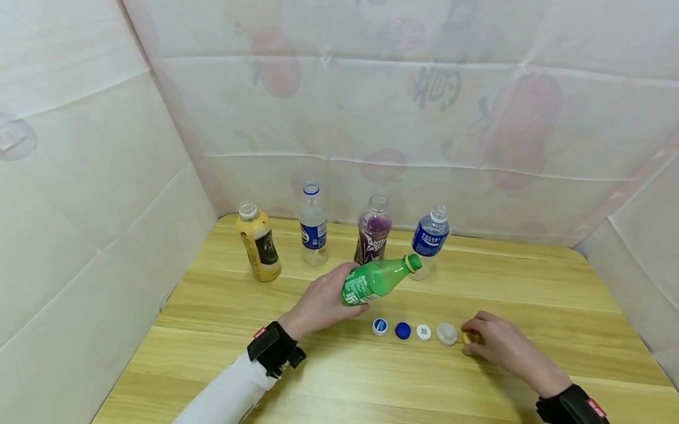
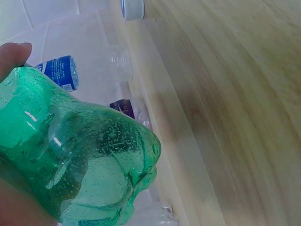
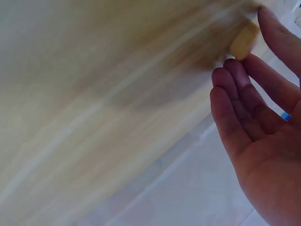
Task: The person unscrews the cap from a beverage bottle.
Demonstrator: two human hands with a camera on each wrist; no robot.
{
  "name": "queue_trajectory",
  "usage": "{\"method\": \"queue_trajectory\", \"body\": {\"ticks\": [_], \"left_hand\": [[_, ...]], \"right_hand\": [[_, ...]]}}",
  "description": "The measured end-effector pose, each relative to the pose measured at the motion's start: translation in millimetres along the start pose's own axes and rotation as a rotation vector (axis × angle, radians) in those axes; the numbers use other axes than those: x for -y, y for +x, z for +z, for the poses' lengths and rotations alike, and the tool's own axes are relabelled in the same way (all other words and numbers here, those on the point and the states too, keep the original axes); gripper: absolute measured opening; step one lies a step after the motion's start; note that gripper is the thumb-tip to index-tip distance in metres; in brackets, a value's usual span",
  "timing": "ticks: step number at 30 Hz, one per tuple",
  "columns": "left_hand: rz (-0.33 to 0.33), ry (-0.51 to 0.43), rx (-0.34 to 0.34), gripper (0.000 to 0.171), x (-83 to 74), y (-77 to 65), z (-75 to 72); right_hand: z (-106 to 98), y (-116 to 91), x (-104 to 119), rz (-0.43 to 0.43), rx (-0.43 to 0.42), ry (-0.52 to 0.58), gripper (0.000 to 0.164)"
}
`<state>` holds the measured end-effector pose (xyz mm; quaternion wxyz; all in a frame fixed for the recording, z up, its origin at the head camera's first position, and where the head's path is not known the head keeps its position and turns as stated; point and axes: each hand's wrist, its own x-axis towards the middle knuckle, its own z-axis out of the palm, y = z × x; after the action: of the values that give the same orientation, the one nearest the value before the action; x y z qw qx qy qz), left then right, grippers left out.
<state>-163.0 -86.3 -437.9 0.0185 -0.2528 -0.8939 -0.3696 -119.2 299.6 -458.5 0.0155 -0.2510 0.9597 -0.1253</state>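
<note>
My left hand (image 1: 328, 299) grips a green plastic bottle (image 1: 373, 280) round its lower body, tilted with its green-capped neck pointing right and up. In the left wrist view the bottle's clear green base (image 2: 108, 165) shows drops on its wall. At the right end of a row of caps, my right hand (image 1: 503, 342) pinches a yellow bottle cap (image 1: 472, 337) between thumb and fingers, close over the table. Beside it lie a clear cap (image 1: 446, 333), a white cap (image 1: 423, 331), a dark blue cap (image 1: 403, 330) and a blue-and-white cap (image 1: 380, 326).
Uncapped bottles stand along the back of the wooden table (image 1: 333, 386): a yellow bottle (image 1: 260, 243), a clear bottle with blue label (image 1: 313, 227), a purple-labelled bottle (image 1: 374, 229) partly behind the green one, and another blue-labelled bottle (image 1: 430, 234). Pale sheeting (image 1: 343, 112) surrounds the table.
</note>
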Motion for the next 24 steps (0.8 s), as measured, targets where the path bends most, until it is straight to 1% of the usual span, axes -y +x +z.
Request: {"method": "queue_trajectory", "body": {"ticks": [3, 6, 10, 13, 16, 20, 24], "left_hand": [[-0.003, -0.007, 0.004, 0.077, -0.6, 0.3, 0.5], [-0.006, -0.019, 0.004, 0.077, -0.9, 0.7, 1.1], [-0.011, -0.04, 0.0, 0.077, -2.4, 1.2, 1.7], [-0.007, -0.061, -0.005, 0.077, -4.2, 2.2, 2.6], [-0.006, -0.098, -0.011, 0.078, -5.6, 3.7, 3.7], [-0.031, -0.169, -0.031, 0.081, -7.9, 5.3, 4.2], [-0.035, -0.216, -0.057, 0.082, -11.6, 7.1, 4.5]], "right_hand": [[-8.9, 0.3, 3.3, 0.0, -0.059, -0.027, 0.041], [-22.5, 3.3, 11.1, 0.012, -0.168, -0.018, 0.044], [-35.4, 10.0, 26.6, 0.035, -0.296, 0.077, 0.043], [-38.7, 16.6, 39.7, 0.029, -0.354, 0.185, 0.046], [-39.9, 24.2, 53.7, 0.034, -0.348, 0.324, 0.055], [-40.2, 35.2, 71.3, 0.051, -0.285, 0.504, 0.071], [-38.8, 46.9, 87.0, 0.022, -0.27, 0.615, 0.081]]}}
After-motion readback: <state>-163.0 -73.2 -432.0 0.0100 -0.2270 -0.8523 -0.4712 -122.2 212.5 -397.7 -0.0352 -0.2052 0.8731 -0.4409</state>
